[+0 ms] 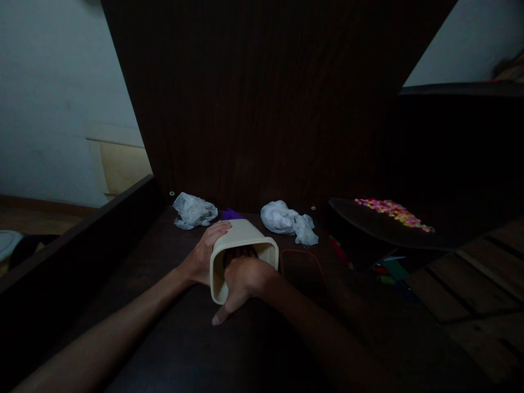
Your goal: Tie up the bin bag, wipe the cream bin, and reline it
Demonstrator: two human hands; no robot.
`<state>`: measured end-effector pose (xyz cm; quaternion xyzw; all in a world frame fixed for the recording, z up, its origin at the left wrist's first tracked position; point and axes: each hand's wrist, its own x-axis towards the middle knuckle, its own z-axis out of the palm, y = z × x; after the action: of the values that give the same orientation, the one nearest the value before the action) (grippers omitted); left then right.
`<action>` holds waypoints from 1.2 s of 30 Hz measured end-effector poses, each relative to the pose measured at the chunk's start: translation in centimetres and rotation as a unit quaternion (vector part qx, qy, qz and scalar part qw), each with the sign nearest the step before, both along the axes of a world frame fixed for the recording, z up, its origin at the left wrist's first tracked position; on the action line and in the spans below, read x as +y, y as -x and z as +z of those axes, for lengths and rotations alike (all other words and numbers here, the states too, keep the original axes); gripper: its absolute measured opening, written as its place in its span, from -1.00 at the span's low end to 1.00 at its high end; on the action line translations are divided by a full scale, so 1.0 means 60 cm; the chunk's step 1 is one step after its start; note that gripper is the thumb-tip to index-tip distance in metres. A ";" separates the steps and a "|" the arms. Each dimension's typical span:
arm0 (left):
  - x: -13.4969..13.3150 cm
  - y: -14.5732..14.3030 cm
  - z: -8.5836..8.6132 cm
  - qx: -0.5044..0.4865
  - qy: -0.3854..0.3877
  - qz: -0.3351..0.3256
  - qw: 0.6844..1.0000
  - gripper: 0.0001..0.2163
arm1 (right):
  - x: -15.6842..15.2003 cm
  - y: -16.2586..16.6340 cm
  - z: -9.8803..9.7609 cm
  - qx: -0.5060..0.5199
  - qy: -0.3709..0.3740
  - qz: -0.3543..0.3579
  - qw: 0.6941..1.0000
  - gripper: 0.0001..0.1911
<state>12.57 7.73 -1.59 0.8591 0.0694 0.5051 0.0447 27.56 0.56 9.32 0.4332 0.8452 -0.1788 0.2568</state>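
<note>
A cream plastic bin (241, 232) lies tipped on its side, its mouth facing me. My left hand (204, 252) grips its left wall from outside, fingers over the upper edge. My right hand (244, 277) reaches into the mouth, with the thumb stretched out below the rim. The fingers inside are in deep shadow, and I see nothing held in them. Behind the bin lies something purple (232, 214), mostly hidden. A crumpled whitish plastic bag (194, 210) lies to the left, and a knotted whitish plastic bag (282, 218) to the right.
The dark wooden surface (143, 327) has a raised side board (77, 234) at left and a tall dark panel (262, 109) behind. A reddish-brown rounded outline (302, 252) shows right of the bin. Farther right are a dark curved piece with pink and yellow bits (393, 213) and slats (470, 278).
</note>
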 end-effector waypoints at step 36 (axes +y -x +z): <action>0.000 0.008 0.000 0.010 0.025 -0.009 1.000 -0.13 | -0.157 -0.067 -0.030 0.236 -0.109 0.058 0.964 -0.12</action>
<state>12.06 7.71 -1.62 0.8635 0.0748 0.4940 0.0697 31.55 -8.87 7.54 0.3547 0.9197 -0.1679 0.0114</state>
